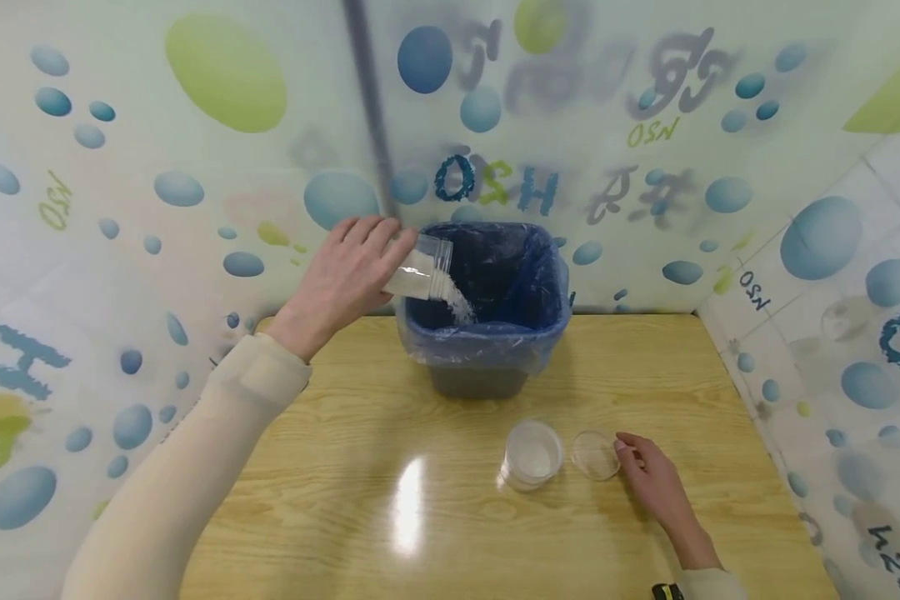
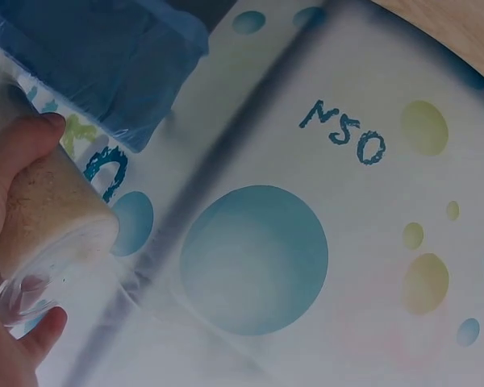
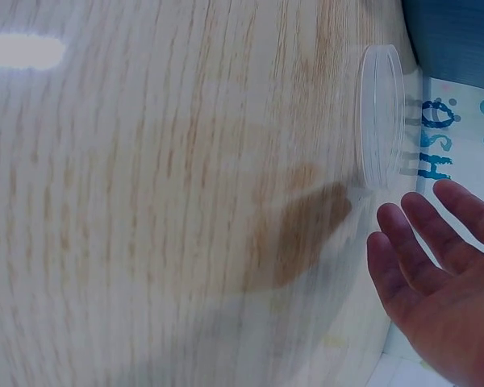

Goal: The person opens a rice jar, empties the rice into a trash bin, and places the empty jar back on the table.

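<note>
My left hand (image 1: 352, 267) grips a clear plastic jar (image 1: 414, 277), tipped with its mouth over the bin's near left side. White granules (image 1: 461, 308) spill from the mouth into the bin (image 1: 487, 332), which has a blue plastic liner. From the left wrist, thumb and fingers show around the jar (image 2: 52, 214), with pale contents inside. My right hand (image 1: 652, 479) is low over the table, its fingertips right at the edge of a clear round lid (image 1: 592, 457). Loosely bent, spread fingers (image 3: 419, 258) show from the right wrist, close to a clear round rim (image 3: 379, 117).
A clear round container (image 1: 532, 454) with whitish contents stands on the wooden table (image 1: 330, 467), left of the lid. The bin stands at the table's back edge against a patterned curtain (image 1: 255, 167). Patterned side walls (image 1: 855, 367) close in both sides.
</note>
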A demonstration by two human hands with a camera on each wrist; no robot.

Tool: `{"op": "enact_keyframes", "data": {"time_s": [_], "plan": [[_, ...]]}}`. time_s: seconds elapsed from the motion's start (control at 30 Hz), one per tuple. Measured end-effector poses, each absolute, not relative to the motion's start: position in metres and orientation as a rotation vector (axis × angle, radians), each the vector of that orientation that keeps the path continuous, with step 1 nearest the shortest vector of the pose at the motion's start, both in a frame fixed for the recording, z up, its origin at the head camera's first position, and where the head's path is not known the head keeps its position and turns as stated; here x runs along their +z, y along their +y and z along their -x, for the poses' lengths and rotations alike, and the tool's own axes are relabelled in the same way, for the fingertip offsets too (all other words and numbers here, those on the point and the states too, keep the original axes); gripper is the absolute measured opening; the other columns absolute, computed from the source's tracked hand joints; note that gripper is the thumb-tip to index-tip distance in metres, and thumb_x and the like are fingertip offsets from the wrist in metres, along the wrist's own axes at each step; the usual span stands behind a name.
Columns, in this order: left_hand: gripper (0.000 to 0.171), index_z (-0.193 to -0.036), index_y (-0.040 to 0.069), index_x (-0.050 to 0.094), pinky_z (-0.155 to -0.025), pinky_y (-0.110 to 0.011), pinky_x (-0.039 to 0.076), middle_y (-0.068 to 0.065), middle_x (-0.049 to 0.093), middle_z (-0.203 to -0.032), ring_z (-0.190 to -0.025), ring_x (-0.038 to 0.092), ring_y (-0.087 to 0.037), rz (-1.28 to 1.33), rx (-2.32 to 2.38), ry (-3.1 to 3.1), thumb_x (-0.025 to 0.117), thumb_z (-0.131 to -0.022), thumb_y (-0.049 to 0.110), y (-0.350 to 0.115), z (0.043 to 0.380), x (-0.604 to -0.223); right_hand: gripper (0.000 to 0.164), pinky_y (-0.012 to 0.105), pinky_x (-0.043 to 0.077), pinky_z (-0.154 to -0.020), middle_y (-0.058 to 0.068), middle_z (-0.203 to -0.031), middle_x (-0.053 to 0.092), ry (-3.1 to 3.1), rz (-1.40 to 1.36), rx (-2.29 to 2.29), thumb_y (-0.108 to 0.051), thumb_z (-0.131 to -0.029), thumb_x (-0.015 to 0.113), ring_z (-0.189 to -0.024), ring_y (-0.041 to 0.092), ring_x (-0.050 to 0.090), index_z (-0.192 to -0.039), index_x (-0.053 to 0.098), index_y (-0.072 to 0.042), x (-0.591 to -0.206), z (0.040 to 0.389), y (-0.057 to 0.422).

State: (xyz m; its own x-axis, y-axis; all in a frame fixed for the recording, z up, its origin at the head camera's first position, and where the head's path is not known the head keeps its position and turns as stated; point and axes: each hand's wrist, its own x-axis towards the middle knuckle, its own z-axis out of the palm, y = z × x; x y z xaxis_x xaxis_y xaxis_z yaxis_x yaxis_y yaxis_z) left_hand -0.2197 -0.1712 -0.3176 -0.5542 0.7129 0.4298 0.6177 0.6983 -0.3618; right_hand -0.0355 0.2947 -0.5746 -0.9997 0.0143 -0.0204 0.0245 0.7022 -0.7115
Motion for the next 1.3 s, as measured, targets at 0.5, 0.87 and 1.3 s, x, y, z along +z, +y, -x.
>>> {"op": "enact_keyframes", "data": {"time_s": [0.5,0.87,1.3], "plan": [[0.098,-0.142,0.006,0.047,-0.102,-0.057,0.046,-0.02,0.055,-0.138,-0.126,0.051,-0.041,1.02,0.22,-2.332,0.101,-0.062,0.027,-0.1719,0.2207,-0.3201,0.046,0.048,0.055,-0.087,0.024,-0.125,0.065,2.896,-0.024,-1.19,-0.03,-0.111,0.047,-0.109,0.037,0.065,-0.137,0.059,0.006,-0.5739,0.0386,0.2936],[0.098,-0.145,0.007,0.044,-0.105,-0.057,0.044,-0.02,0.052,-0.143,-0.13,0.048,-0.041,1.016,0.24,-2.329,0.099,-0.066,0.022,-0.1723,0.2207,-0.3242,0.047,0.05,0.054,-0.089,0.024,-0.128,0.064,2.869,-0.034,-1.195,-0.032,-0.111,0.047,-0.112,0.038,0.064,-0.139,0.058,0.005,-0.5761,0.0377,0.2937],[0.092,-0.147,0.008,0.044,-0.106,-0.056,0.043,-0.021,0.051,-0.146,-0.132,0.048,-0.041,1.039,0.264,-2.298,0.095,-0.071,0.018,-0.1694,0.2204,-0.3267,0.046,0.054,0.053,-0.091,0.026,-0.129,0.063,2.878,-0.038,-1.209,-0.03,-0.111,0.048,-0.112,0.039,0.065,-0.138,0.059,0.006,-0.5811,0.0375,0.296]]}}
